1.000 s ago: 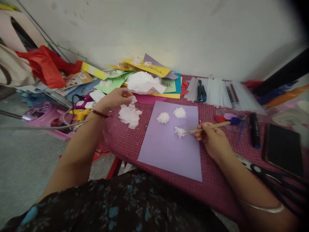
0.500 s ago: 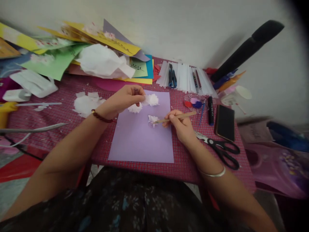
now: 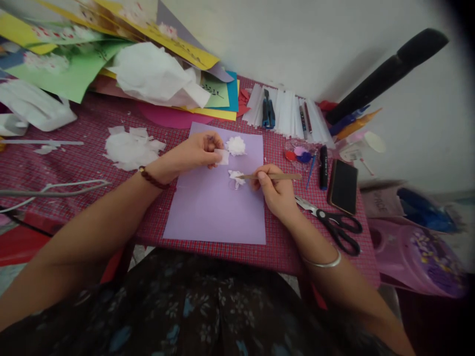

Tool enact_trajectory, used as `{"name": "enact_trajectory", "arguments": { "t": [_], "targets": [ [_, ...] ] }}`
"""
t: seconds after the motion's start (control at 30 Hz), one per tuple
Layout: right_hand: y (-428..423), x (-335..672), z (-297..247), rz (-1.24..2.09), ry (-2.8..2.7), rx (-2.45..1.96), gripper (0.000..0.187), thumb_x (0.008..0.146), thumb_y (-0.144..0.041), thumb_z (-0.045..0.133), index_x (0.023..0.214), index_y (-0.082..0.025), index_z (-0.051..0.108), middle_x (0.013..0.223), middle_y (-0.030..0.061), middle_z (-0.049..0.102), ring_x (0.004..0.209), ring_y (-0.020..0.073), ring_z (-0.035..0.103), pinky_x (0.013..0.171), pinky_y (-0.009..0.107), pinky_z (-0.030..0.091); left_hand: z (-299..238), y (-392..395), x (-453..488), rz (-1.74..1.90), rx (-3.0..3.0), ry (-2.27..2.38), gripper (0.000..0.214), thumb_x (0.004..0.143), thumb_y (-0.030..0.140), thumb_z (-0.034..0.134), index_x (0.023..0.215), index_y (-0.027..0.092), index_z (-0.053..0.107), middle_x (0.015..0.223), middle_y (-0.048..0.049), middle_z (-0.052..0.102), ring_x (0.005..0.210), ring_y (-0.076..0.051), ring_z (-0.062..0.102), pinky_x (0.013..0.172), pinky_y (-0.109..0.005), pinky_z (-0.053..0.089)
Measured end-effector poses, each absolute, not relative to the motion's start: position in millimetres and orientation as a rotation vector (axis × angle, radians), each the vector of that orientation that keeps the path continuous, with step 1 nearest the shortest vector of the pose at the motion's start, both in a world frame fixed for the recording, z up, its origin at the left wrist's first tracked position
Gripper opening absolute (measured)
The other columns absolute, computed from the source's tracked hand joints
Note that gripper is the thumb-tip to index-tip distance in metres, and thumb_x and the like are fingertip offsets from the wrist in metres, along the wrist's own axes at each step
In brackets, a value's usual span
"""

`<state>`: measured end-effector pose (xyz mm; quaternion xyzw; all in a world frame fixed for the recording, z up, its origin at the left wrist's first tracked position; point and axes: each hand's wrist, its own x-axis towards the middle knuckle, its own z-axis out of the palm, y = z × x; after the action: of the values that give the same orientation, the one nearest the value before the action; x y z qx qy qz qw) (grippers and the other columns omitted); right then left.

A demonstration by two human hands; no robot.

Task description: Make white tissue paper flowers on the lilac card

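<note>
Head view: a shallow clear palette on the red checked tablecloth holds red, lilac and dark blue blobs, with a thin blue brush just beside it. Beyond them stands a pale, cup-like container whose contents cannot be made out, and past the table's right edge a bag has glossy blue material at its mouth. A purple sheet lies flat in front of the person, smooth and plain in its near half; on its far part sits a round white puff, dense and ruffled. Nearer than the puff is a smaller white tuft, loose and pointed, with a faint curved outline beside it on the sheet. Thumb and fingers of the left hand pinch a thin, squarish white tissue piece above the sheet, near both the puff and the tuft. Fingers of the right hand grip a flat wooden stick pen-fashion, its narrow tip at the tuft. A loose heap of tissue pieces lies on the cloth left of the sheet. On the bag, capital letters seem to read "PACE", their start unclear; the black marker carries pale lettering too small to read, and a light green card at the back bears dark strokes that cannot be read.
</note>
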<state>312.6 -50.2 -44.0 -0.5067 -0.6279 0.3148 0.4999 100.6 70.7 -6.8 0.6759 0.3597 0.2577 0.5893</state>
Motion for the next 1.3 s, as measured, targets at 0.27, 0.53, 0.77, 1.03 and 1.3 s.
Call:
{"name": "enact_trajectory", "arguments": {
  "t": [0.27, 0.53, 0.77, 1.03, 1.3],
  "targets": [
    [-49, 314, -42, 0.759, -1.52, -1.27, 0.029, 0.098, -0.045, 0.05, 0.085, -0.021, 0.058, 0.071, -0.0001, 0.062, 0.061, 0.0129, 0.058, 0.057, 0.028, 0.046, -14, 62, 105, 0.215, 1.942, 0.614, 0.011, 0.074, 0.023, 0.065, 0.078, 0.016, 0.072, 0.075, -0.0022, 0.071, 0.069, -0.012, 0.061, 0.064, -0.023, 0.044],
    [-51, 313, -35, 0.765, -1.508, -1.265, 0.029, 0.098, -0.047, 0.051, 0.085, -0.022, 0.058, 0.071, 0.0003, 0.062, 0.063, 0.0134, 0.059, 0.059, 0.029, 0.047, -28, 60, 114, 0.315, 1.925, 0.68, 0.013, 0.073, 0.019, 0.063, 0.085, 0.015, 0.065, 0.078, -0.0025, 0.07, 0.069, -0.011, 0.061, 0.063, -0.022, 0.046],
    [-61, 306, -28, 0.694, -1.412, -1.225, 0.026, 0.1, -0.045, 0.048, 0.088, -0.024, 0.057, 0.07, -0.0003, 0.062, 0.063, 0.0143, 0.059, 0.061, 0.031, 0.05, -32, 61, 118, 0.36, 1.991, 0.727, 0.011, 0.07, 0.015, 0.061, 0.081, 0.015, 0.061, 0.072, -0.0015, 0.066, 0.064, -0.011, 0.058, 0.059, -0.021, 0.044],
    [-62, 304, -32, 0.57, -1.816, -1.319, 0.02, 0.101, -0.032, 0.044, 0.092, -0.022, 0.06, 0.081, 0.0022, 0.063, 0.071, 0.0151, 0.059, 0.066, 0.031, 0.045, -29, 61, 120, 0.377, 2.075, 0.747, 0.018, 0.067, 0.009, 0.056, 0.082, 0.013, 0.064, 0.071, -0.0006, 0.067, 0.065, -0.01, 0.058, 0.061, -0.02, 0.042],
    [-63, 302, -25, 0.246, -2.153, -1.366, 0.019, 0.1, -0.026, 0.044, 0.096, -0.023, 0.062, 0.088, 0.0059, 0.068, 0.078, 0.02, 0.061, 0.073, 0.034, 0.044, -31, 63, 120, 0.433, 2.082, 0.75, 0.013, 0.07, 0.012, 0.056, 0.079, 0.013, 0.065, 0.07, -0.0009, 0.066, 0.065, -0.01, 0.056, 0.061, -0.021, 0.041]
  ]
}}
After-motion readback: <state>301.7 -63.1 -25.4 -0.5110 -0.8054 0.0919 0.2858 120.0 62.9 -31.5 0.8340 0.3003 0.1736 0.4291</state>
